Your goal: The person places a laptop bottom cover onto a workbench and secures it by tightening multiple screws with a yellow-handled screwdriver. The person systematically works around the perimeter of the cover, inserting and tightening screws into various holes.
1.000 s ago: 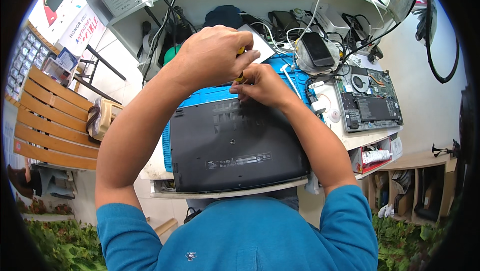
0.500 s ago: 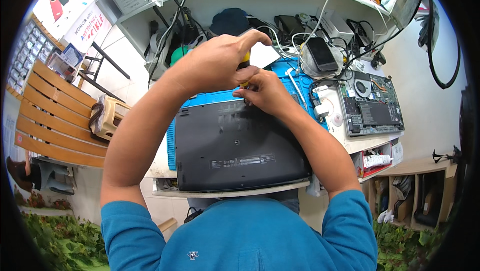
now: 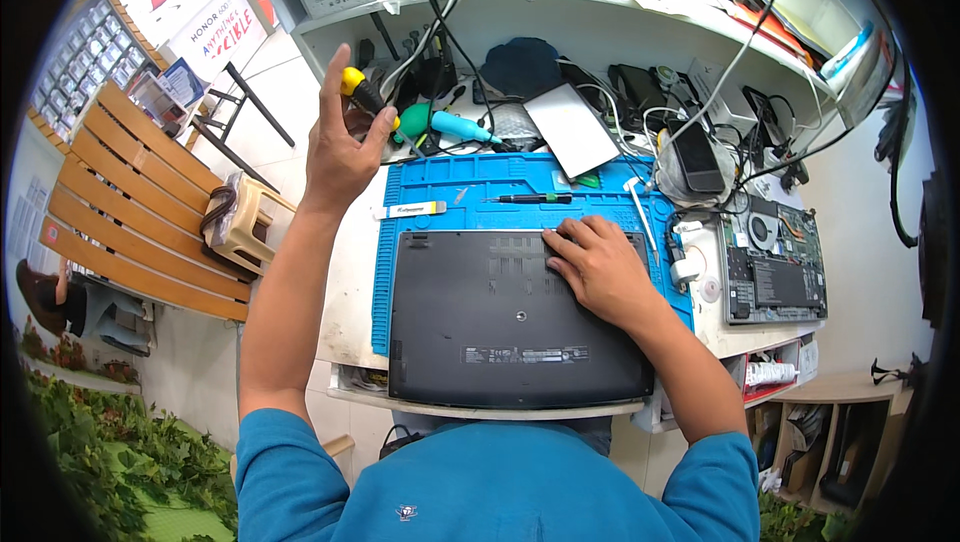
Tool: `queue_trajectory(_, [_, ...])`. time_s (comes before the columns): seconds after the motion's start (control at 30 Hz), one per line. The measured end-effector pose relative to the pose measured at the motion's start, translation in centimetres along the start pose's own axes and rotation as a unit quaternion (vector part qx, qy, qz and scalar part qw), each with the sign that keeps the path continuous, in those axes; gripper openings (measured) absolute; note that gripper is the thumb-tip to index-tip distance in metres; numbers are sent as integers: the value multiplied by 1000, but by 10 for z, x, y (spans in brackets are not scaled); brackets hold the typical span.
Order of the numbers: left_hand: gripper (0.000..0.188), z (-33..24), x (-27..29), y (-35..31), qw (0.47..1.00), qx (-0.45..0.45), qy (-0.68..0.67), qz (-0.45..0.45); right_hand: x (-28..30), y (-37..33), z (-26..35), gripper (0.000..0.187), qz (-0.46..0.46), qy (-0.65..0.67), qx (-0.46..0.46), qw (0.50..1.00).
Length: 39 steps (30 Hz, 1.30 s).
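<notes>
In my raised left hand [image 3: 343, 147], off to the left above the bench, is a screwdriver [image 3: 365, 92] with a yellow and black handle. The hand's thumb and fingers close round the handle, and the index finger points up. A black laptop [image 3: 470, 317] lies upside down in front of me, its vented bottom cover facing up. My right hand [image 3: 605, 272] rests on that cover near the far edge, its fingers spread. Beneath the laptop is a blue repair mat [image 3: 420, 187]. On the mat past the laptop lie a slim black and green screwdriver [image 3: 535, 199] and a white and yellow strip-like tool [image 3: 415, 209].
To the right sits an opened laptop [image 3: 770, 267] with its battery and fan exposed. A phone [image 3: 697, 160] and tangled cables lie behind it. Farther back are a white flat panel [image 3: 572, 129], a light-blue bottle [image 3: 460, 127] and a shelf. A wooden bench [image 3: 140, 207] stands at the left.
My hands have parted. The left one has carried the yellow and black screwdriver up and leftward from the laptop's far edge, while the right has come down onto the cover. The view has shifted.
</notes>
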<state>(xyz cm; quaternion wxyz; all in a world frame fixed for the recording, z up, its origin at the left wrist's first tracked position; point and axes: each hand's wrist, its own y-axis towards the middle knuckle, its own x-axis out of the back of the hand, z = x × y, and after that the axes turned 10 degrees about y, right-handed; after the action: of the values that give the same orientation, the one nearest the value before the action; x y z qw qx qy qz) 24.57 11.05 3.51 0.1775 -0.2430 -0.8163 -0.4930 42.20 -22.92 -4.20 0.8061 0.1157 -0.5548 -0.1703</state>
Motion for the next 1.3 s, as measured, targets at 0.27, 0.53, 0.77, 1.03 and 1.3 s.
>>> queue_trajectory(0.27, [89, 35, -7, -27, 998, 46, 31, 15, -2, 2, 6, 37, 19, -33, -5, 999])
queue_trajectory(0.53, [88, 33, -8, -25, 999, 36, 38, 16, 1, 1, 9, 38, 23, -20, -19, 999])
queue_trajectory(0.77, [85, 26, -1, -19, 998, 42, 37, 17, 11, -12, 9, 34, -4, 44, -42, 998])
queue_trajectory(1.03, [85, -18, 0, -6, 1000, 16, -22, 6, 30, -39, -1, 32, -38, 49, -95, 994])
queue_trajectory(1.3, [89, -82, -31, 3, 992, -22, -119, 38, 36, -56, -13, 34, -65, 71, -149, 984])
